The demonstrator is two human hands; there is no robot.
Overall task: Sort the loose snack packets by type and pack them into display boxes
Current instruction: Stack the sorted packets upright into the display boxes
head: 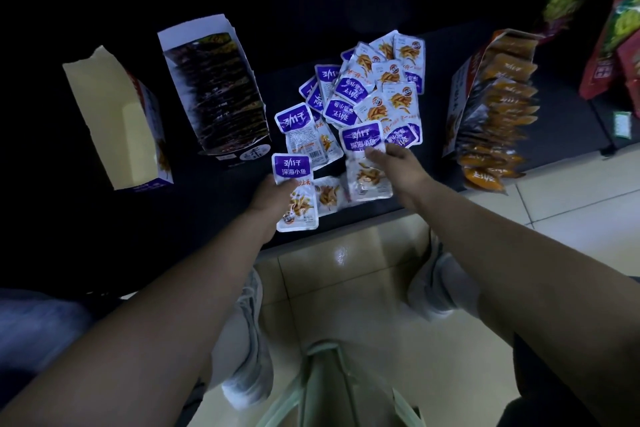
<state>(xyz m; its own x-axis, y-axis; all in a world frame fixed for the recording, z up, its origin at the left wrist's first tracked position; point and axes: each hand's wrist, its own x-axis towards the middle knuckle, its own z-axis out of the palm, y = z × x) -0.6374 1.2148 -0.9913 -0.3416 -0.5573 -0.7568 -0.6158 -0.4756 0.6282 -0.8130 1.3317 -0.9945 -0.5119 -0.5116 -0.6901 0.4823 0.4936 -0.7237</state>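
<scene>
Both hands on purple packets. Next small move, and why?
Probably the right hand lifts its pinched packet off the pile and stacks it on the matching packet in the left hand; the purple-sided box stands empty, ready for a batch.

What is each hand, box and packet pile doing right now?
left hand: holds the left packet.
right hand: pinches the right packet.
pale box: open, empty.
black box: open, full of dark packets.
orange box: open, overfull, orange packets spilling out.
purple pile: loose, overlapping, unsorted.
</scene>
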